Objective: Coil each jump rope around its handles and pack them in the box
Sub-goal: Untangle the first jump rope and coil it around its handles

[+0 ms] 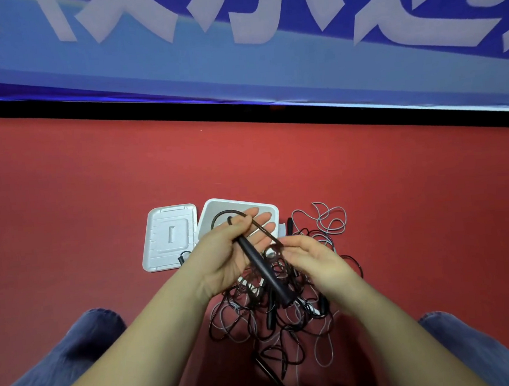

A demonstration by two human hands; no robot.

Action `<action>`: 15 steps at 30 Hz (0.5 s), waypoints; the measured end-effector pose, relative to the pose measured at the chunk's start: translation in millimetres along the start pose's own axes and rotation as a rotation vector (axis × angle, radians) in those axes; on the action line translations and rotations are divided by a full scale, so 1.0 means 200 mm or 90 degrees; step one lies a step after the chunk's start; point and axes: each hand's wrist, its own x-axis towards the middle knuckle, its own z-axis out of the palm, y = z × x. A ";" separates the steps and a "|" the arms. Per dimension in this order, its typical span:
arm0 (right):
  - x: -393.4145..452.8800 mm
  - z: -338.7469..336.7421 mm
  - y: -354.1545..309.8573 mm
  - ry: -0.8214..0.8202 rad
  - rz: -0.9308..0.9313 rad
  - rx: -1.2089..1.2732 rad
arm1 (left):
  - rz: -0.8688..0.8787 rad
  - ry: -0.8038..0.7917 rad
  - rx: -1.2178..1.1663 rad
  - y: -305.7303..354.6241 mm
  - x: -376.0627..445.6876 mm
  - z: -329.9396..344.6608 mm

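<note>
Holding black handle (263,268) in left hand (227,252) | cord (233,214) looped, dark
</note>
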 end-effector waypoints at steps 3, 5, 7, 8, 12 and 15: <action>0.00 0.00 0.01 0.026 -0.036 -0.065 | 0.008 0.003 -0.001 0.01 0.00 0.00; 0.00 0.00 0.02 0.041 -0.034 -0.125 | 0.029 0.018 -0.018 0.02 0.02 -0.01; -0.01 -0.01 0.02 0.029 -0.025 -0.210 | 0.052 0.040 -0.032 0.02 0.04 -0.04; -0.01 -0.02 0.03 0.021 -0.017 -0.258 | 0.061 0.048 -0.035 0.02 0.05 -0.05; -0.02 -0.03 0.02 0.011 0.027 -0.351 | 0.063 0.053 -0.029 0.00 0.07 -0.08; -0.02 -0.06 -0.03 0.027 0.058 -0.142 | 0.049 0.060 0.028 -0.01 0.08 -0.08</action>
